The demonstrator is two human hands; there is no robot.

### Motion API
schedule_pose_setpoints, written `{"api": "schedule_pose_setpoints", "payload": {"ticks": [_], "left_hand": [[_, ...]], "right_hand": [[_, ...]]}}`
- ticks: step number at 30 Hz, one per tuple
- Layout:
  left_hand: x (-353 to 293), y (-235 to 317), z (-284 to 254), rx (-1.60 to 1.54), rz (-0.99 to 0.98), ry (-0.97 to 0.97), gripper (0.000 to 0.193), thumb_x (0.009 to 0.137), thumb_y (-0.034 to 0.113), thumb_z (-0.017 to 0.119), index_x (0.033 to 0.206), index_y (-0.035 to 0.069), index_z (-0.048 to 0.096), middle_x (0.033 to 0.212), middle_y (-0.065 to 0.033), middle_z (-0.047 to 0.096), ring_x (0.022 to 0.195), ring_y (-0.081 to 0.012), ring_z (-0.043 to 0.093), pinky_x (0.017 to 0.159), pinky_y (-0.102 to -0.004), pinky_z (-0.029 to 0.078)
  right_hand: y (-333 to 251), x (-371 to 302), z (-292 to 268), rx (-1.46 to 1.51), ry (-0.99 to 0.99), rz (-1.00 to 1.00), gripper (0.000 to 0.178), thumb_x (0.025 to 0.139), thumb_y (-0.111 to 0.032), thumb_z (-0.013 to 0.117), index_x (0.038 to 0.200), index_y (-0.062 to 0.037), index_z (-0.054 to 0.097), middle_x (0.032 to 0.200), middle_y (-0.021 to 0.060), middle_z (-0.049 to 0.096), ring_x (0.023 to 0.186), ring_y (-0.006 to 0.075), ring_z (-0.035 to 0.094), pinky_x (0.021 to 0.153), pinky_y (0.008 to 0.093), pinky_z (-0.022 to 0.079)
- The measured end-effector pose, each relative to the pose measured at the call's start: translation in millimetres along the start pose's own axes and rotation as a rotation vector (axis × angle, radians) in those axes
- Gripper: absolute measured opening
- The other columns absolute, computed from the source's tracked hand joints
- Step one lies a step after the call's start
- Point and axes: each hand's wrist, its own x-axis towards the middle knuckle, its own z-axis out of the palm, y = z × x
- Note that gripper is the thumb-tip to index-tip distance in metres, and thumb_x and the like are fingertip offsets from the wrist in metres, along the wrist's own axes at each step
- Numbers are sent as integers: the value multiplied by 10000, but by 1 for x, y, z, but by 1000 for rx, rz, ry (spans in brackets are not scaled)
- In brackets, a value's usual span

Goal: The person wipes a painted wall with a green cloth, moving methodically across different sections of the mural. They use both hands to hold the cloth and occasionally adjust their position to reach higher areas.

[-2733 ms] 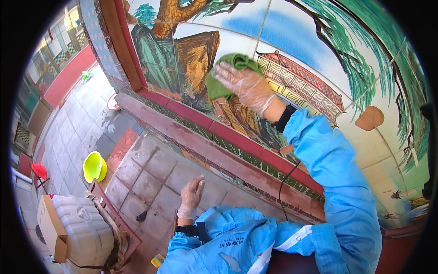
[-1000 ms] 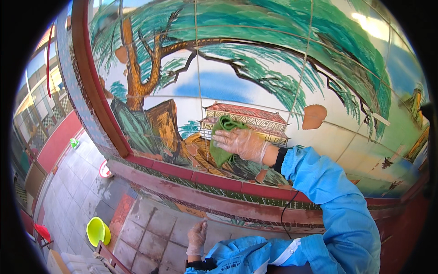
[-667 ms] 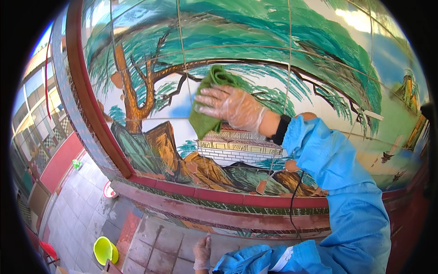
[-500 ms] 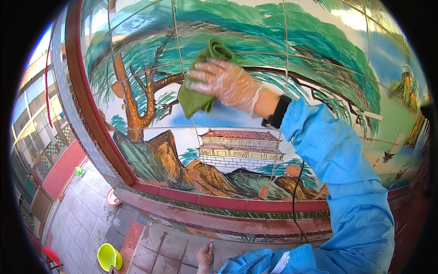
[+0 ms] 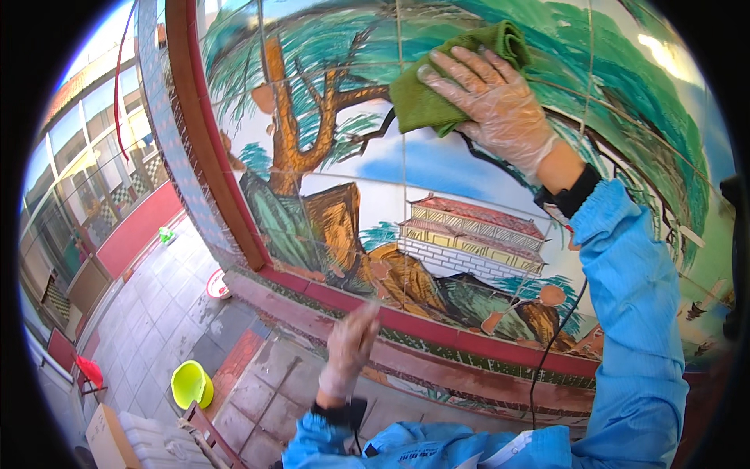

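My right hand (image 5: 500, 109), in a clear plastic glove, presses a folded green cloth (image 5: 426, 98) against a painted tile mural (image 5: 469, 168). Its fingers spread over the cloth, which bunches up above the fingertips. The mural has a brown tree, green foliage, rocks and a red-roofed building. Lower down, my left hand (image 5: 348, 352), gloved too, is raised in front of the ledge under the mural. Its fingertips are smeared by motion and I cannot see anything in it. Both my arms wear blue sleeves with black bands at the wrists.
A red-brown frame (image 5: 215, 141) edges the mural on the left. On the paved floor stand a yellow-green basin (image 5: 191, 384) and a white and red container (image 5: 219, 284). A cardboard box (image 5: 109, 439) is at the lower left. A black cable (image 5: 547, 352) hangs before the ledge.
My view has swung left, so the mural sits further right in it. My right hand and the cloth have shifted rightward across the tiles. My left hand has risen from the lower edge.
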Motion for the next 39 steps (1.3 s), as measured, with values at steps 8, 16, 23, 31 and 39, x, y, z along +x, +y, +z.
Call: {"api": "schedule_pose_setpoints", "payload": {"ticks": [8, 16, 23, 31, 39], "left_hand": [[239, 83, 0, -16, 519, 258, 585, 924, 202, 634, 1450, 36, 442, 1440, -267, 444, 1250, -433, 484, 1041, -474, 393], [325, 143, 72, -333, 300, 466, 589, 1024, 303, 467, 1506, -1, 318, 1516, -246, 372, 1410, -386, 343, 1160, -436, 251], [357, 155, 98, -89, 116, 739, 431, 995, 312, 516, 1380, 126, 569, 1397, -243, 499, 1248, -404, 477, 1046, -480, 366], [341, 158, 104, 322, 239, 597, 552, 967, 404, 517, 1474, 196, 447, 1507, -193, 360, 1296, -407, 367, 1028, -624, 262], [341, 133, 92, 458, 353, 435, 600, 995, 493, 423, 1510, 187, 391, 1577, -180, 272, 1456, -401, 215, 1107, -664, 109]], "right_hand": [[24, -9, -8, 198, -95, -145, 902, 728, -278, 795, 1516, -215, 359, 1565, 59, 353, 1437, 286, 324, 1187, 445, 270], [59, -16, 1, 888, 32, 12, 528, 859, -22, 555, 1386, -49, 519, 1428, 145, 523, 1355, 304, 453, 1160, 349, 324], [70, -86, -43, 87, 100, 111, 601, 832, -181, 665, 1401, -93, 494, 1471, 77, 480, 1361, 244, 444, 1150, 404, 331], [73, -116, -46, -42, 3, 167, 657, 851, -250, 660, 1463, -162, 439, 1550, 9, 375, 1428, 195, 337, 1195, 390, 260], [71, -117, -47, -46, -27, 194, 685, 847, -254, 662, 1480, -171, 415, 1555, 10, 368, 1432, 199, 329, 1209, 388, 233]]}}
